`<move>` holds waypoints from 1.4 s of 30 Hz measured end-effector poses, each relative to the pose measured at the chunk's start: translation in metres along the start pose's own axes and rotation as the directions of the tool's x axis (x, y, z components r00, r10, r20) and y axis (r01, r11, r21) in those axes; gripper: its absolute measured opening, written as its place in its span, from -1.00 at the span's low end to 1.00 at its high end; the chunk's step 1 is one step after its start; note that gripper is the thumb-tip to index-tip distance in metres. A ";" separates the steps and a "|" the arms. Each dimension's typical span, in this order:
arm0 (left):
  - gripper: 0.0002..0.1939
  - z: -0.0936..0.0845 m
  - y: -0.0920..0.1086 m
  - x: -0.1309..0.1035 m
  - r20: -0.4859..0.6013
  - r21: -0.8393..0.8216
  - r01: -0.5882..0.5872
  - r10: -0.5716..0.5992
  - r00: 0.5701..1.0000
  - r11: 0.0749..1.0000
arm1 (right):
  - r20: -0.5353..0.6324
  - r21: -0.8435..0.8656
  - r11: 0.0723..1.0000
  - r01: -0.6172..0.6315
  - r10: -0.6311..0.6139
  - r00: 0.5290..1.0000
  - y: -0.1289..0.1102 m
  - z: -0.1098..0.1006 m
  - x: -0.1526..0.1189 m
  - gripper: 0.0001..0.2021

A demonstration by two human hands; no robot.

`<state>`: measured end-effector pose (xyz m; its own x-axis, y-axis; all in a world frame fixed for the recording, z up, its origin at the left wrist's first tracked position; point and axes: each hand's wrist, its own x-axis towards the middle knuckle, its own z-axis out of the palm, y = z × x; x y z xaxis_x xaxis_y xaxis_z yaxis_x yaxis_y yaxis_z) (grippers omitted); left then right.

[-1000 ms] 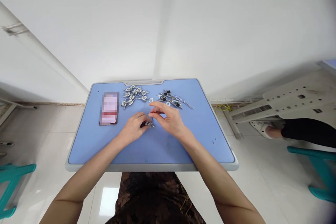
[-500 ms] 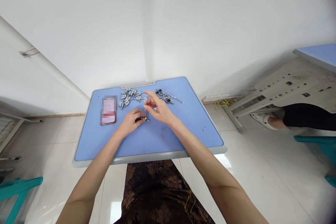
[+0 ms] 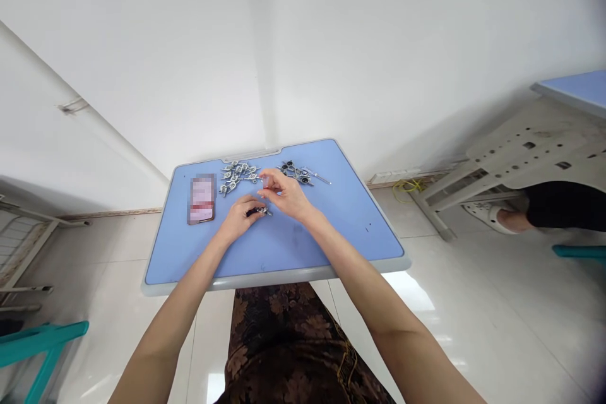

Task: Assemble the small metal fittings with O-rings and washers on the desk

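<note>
My left hand is closed around a small silver metal piece, its fingers and thumb pinching it just above the blue tabletop. Above that piece, my right hand pinches a small screwdriver with a clear and red handle. The tool points down toward the metal piece; whether its tip touches cannot be made out. Beyond my left hand lies a pile of similar silver metal pieces. Past my right hand sits a smaller group with dark round parts, beside a thin clear-handled tool.
A phone lies on the left of the blue table, which stands against a white wall. At right are another table, a person's foot in a white shoe and a yellow cable. A teal stool stands lower left.
The view has shifted slightly, so the table appears a little to the right. My right fingers have closed in more around the screwdriver handle. My left hand keeps its hold on the metal piece.
</note>
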<state>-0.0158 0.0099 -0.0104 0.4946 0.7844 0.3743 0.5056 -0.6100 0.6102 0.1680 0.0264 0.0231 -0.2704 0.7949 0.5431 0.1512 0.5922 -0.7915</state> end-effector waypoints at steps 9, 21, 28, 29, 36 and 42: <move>-0.88 0.001 0.001 0.001 -0.005 0.017 0.016 -0.016 1.000 1.000 | -0.039 -0.049 0.999 -0.021 0.020 0.999 0.004 0.002 -0.002 -0.64; -0.85 0.006 0.001 0.001 0.001 0.020 0.036 -0.036 0.999 0.999 | 0.096 -0.047 0.999 0.000 0.005 0.995 -0.004 -0.011 -0.005 -0.58; -0.85 0.007 0.003 0.001 -0.002 0.036 0.032 -0.032 0.999 0.999 | 0.010 -0.034 0.999 -0.016 0.016 1.000 -0.004 -0.008 -0.004 -0.72; -0.86 0.007 0.003 0.002 0.000 0.029 0.035 -0.035 0.999 0.999 | 0.001 -0.036 0.999 -0.010 0.010 1.000 -0.004 -0.008 -0.004 -0.73; -0.82 0.006 0.000 0.002 0.014 -0.001 0.032 -0.032 0.999 0.999 | -0.115 0.034 0.999 -0.015 0.018 0.993 0.000 -0.006 -0.009 -0.64; -0.82 0.003 -0.001 0.004 0.043 -0.057 0.055 -0.052 0.998 0.997 | -0.270 0.138 0.987 -0.084 0.119 0.955 0.007 -0.002 -0.007 -0.57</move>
<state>-0.0123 0.0135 -0.0116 0.4974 0.8097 0.3113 0.4908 -0.5586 0.6686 0.1730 0.0249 0.0141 0.0164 0.8655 0.5006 0.0402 0.4997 -0.8653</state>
